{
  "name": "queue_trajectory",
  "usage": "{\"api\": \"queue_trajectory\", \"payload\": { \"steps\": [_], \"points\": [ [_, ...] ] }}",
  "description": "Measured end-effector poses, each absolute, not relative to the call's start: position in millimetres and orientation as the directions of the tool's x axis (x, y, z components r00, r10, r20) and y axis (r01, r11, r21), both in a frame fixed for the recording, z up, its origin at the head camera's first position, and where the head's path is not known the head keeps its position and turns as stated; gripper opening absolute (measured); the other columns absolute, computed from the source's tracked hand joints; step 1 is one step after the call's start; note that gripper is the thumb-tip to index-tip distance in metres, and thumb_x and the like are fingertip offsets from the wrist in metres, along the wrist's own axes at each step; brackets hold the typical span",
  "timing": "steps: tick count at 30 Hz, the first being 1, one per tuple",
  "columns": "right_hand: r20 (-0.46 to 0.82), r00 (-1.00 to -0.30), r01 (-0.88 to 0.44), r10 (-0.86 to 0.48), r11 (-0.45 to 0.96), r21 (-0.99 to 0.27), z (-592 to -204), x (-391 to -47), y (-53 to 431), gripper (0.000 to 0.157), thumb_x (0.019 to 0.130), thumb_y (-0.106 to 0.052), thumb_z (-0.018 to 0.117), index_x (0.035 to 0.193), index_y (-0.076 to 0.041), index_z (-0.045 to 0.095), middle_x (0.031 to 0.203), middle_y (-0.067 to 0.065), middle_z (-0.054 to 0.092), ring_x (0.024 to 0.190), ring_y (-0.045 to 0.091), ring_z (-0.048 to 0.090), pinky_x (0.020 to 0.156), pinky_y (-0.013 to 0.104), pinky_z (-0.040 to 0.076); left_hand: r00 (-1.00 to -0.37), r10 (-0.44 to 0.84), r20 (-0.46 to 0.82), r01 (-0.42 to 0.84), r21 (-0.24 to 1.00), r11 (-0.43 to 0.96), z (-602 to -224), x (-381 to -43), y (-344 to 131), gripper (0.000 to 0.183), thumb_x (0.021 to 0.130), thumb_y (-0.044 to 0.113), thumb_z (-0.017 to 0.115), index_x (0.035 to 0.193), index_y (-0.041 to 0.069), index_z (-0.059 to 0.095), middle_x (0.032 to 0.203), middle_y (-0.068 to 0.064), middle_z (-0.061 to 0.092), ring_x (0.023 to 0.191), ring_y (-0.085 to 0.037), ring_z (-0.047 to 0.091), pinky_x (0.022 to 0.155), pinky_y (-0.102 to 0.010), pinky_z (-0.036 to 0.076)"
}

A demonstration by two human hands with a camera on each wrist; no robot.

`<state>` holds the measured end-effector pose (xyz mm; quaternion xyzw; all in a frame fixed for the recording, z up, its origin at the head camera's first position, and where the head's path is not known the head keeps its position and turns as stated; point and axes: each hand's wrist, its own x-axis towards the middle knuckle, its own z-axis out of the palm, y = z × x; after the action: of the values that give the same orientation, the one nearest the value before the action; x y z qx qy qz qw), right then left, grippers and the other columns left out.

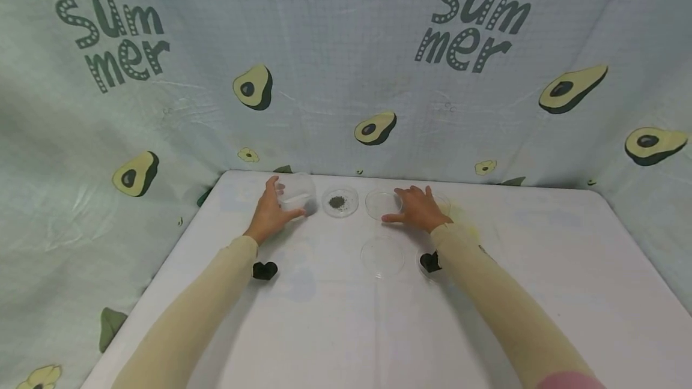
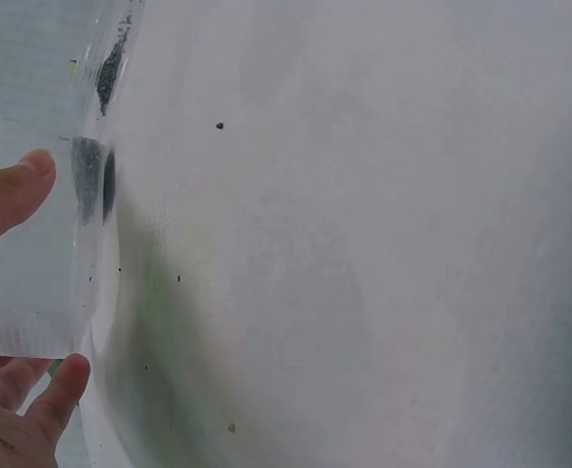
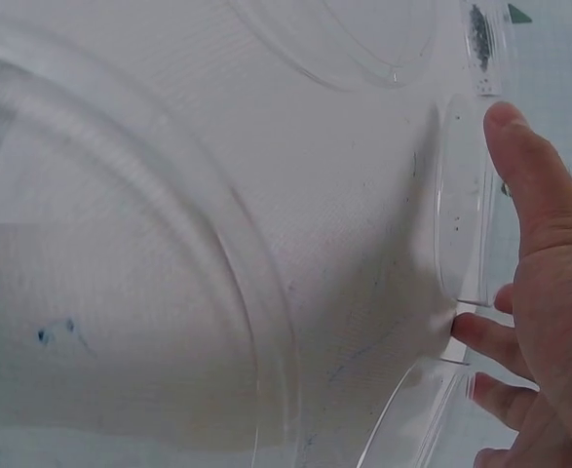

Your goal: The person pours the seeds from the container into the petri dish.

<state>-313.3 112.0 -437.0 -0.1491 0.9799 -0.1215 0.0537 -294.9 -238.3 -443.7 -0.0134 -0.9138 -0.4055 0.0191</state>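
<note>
My left hand (image 1: 272, 214) holds a clear plastic container (image 1: 300, 187) at the table's back left, thumb on the near side and fingers on the far side. In the left wrist view dark material shows through the low part of the container (image 2: 32, 268). Right of it lies a clear petri dish (image 1: 354, 209) with a small heap of dark grains (image 1: 337, 202). My right hand (image 1: 420, 209) is spread at another clear dish (image 1: 378, 204). In the right wrist view its thumb (image 3: 534, 180) is by one end of that dish (image 3: 461, 200), fingertips by the other.
One more clear dish (image 1: 444, 204) is partly behind my right hand. Nearer me lie a clear round dish (image 1: 382, 257) and another (image 1: 423, 272), partly under the right forearm. A printed cloth (image 1: 324, 77) hangs behind the white table (image 1: 324, 329).
</note>
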Motion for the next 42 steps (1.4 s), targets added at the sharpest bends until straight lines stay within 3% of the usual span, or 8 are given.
{"api": "queue_trajectory", "payload": {
  "steps": [9, 14, 25, 42],
  "points": [
    [-0.066, -0.949, -0.278, -0.307, 0.919, -0.278, -440, -316, 111, 0.086, 0.079, -0.052, 0.073, 0.141, 0.001, 0.046, 0.140, 0.022, 0.053, 0.135, 0.039, 0.043, 0.115, 0.066, 0.015, -0.990, 0.050, 0.134, 0.133, 0.738, 0.662, -438, -293, -235, 0.104, 0.082, 0.022, 0.078, 0.154, 0.008, 0.006, 0.154, -0.019, 0.028, 0.143, -0.035, 0.030, 0.112, -0.051, 0.035],
    [-0.064, -0.950, -0.277, -0.306, 0.918, -0.284, -441, -315, 110, 0.086, 0.080, -0.051, 0.074, 0.141, 0.002, 0.046, 0.140, 0.023, 0.052, 0.135, 0.039, 0.043, 0.115, 0.066, 0.015, -0.987, 0.054, 0.153, 0.151, 0.750, 0.643, -434, -294, -231, 0.105, 0.083, 0.021, 0.077, 0.155, 0.011, 0.003, 0.156, -0.018, 0.026, 0.145, -0.033, 0.028, 0.114, -0.050, 0.033],
    [-0.101, -0.948, -0.263, -0.302, 0.921, -0.288, -438, -316, 110, 0.087, 0.080, -0.050, 0.074, 0.142, 0.002, 0.043, 0.137, 0.023, 0.055, 0.130, 0.039, 0.050, 0.117, 0.064, 0.009, -0.977, 0.079, 0.197, 0.203, 0.759, 0.619, -426, -301, -216, 0.104, 0.082, 0.023, 0.079, 0.155, 0.013, 0.005, 0.157, -0.015, 0.026, 0.146, -0.030, 0.027, 0.114, -0.049, 0.034],
    [-0.099, -0.935, -0.303, -0.341, 0.911, -0.281, -438, -322, 113, 0.083, 0.077, -0.053, 0.075, 0.137, -0.002, 0.048, 0.138, 0.019, 0.055, 0.129, 0.035, 0.051, 0.115, 0.066, 0.016, -0.965, 0.154, 0.213, 0.261, 0.707, 0.657, -418, -302, -189, 0.104, 0.081, 0.019, 0.079, 0.156, 0.015, 0.008, 0.157, -0.015, 0.027, 0.145, -0.031, 0.029, 0.114, -0.049, 0.035]
  ]
}}
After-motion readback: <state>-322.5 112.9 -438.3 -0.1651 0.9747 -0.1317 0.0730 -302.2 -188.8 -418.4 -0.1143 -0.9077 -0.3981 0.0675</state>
